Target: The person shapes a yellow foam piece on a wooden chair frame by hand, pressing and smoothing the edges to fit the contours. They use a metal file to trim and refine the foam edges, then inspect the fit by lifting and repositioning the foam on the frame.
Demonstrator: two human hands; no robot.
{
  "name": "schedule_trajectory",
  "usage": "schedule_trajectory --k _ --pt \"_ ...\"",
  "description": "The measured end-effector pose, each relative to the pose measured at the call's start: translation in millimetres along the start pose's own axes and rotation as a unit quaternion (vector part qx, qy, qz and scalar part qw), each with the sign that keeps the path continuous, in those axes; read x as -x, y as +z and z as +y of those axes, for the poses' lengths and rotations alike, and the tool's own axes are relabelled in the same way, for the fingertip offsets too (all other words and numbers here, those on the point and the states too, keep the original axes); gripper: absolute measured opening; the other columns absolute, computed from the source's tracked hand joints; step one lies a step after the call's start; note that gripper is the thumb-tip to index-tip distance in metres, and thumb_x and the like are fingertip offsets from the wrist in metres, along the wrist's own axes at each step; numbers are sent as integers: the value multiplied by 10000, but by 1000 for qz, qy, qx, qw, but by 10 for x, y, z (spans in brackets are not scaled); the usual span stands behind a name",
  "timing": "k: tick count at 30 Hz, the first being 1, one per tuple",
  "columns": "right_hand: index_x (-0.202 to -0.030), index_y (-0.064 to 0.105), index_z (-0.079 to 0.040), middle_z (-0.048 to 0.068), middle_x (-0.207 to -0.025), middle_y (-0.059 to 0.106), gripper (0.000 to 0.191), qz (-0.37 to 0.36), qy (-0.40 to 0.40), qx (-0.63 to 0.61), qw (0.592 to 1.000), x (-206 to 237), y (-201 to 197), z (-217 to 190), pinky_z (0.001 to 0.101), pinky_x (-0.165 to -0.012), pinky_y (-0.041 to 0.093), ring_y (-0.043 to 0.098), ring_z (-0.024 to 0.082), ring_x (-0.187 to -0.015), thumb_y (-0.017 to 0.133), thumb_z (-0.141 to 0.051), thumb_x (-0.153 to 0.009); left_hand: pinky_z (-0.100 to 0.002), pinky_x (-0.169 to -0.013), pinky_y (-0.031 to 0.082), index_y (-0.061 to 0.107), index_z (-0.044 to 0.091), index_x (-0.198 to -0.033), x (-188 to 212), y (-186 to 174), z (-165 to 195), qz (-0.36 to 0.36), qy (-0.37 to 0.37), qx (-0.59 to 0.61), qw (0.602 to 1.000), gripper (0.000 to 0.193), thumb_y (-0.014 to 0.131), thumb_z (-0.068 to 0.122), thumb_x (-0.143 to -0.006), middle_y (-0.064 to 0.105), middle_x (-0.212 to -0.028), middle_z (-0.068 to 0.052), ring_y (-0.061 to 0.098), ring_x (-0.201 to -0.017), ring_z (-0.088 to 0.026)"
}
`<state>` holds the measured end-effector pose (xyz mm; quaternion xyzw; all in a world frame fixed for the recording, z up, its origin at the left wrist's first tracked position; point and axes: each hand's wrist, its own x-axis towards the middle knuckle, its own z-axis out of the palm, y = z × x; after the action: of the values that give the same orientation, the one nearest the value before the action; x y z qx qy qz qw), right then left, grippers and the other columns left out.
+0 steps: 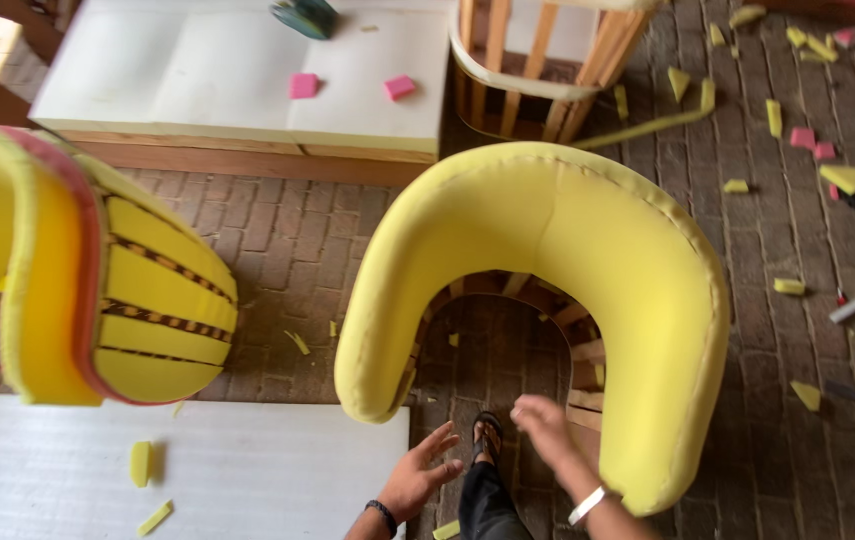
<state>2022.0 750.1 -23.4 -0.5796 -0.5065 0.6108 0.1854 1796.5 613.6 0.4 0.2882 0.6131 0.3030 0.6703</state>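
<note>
**Both hands open beside the foam-covered chair frame**

The right hand [546,425], slightly blurred, hovers open with fingers spread, empty, just inside the near right arm of the curved, horseshoe-shaped wooden chair frame padded with yellow foam [588,250]. It seems close to the foam's inner edge, but contact cannot be confirmed. A white band circles its wrist. The left hand [420,478] is also open and holds nothing, palm turned up, fingers loosely splayed, a dark band on the wrist; it hangs below the near left end of the foam, apart from it. Between the hands, a sandalled foot [488,437] and a dark trouser leg stand on the brick floor [298,250], inside the opening of the horseshoe.

The chair frame stands on the floor directly ahead of the person. Its top and outer faces appear fully wrapped in yellow foam, with a seam running down the middle of the back. Inside the curve, bare wooden slats show, so the inner face looks uncovered, and no fabric is on it yet.

To the left, a second padded piece in yellow foam with dark webbing strips [148,300] stands in front of a white foam sheet [248,470]. Farther back, a low worktop topped with white foam slabs [198,70] carries two pink foam offcuts. A bare wooden chair frame [538,60] stands beyond, and yellow and pink scraps litter the floor on the right.
</note>
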Motion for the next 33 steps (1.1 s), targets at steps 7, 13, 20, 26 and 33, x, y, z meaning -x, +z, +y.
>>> schedule_trajectory --k 7,13,20,26,33 --pt "-1154 708 -42 2 -823 595 356 -204 22 -396 895 1409 1704 -985 292 -651 538 585 106 -692 548 -345 -1056 -418 -1177 391 150 165 -1665 1411 -484 285 50 256 86 962 939 694 384 -932 475 -1602 -168 476 -1469 -307" --pt "-1088 676 -81 12 -868 626 307 -281 20 -341 897 2180 3031 -1456 265 -620 473 528 113 -685 553 -355 -1023 -408 -1239 299 11 160 -1678 2943 -1100 -136 146 403 91 899 973 660 389 -990 325 -1706 -176 334 -1564 -288" --pt "-841 562 -206 -47 -740 537 367 -324 150 -265 896 3003 4496 -1345 237 -472 410 461 76 -545 685 -483 -1049 -428 -1286 244 -8 152 -1685 4098 -1597 -965 312 376 27 872 1016 643 466 -972 280 -1716 -210 261 -1607 -335" --pt "-795 601 -182 -67 -646 555 396 -420 148 -177 878 3380 5513 -1386 199 -376 343 400 41 -431 616 -524 -993 -437 -1283 239 -25 149 -1695 4636 -2059 -1469 451 330 -37 828 1072 644 539 -954 219 -1752 -242 187 -1631 -364" --pt "-770 572 -166 -58 -621 519 320 -480 165 -152 848 3255 7025 -1431 194 -365 315 385 45 -429 560 -354 -1029 -386 -1060 487 -58 165 -1699 4870 -3309 -1812 482 308 84 816 1134 673 529 -913 297 -1668 -224 502 -1153 -263"
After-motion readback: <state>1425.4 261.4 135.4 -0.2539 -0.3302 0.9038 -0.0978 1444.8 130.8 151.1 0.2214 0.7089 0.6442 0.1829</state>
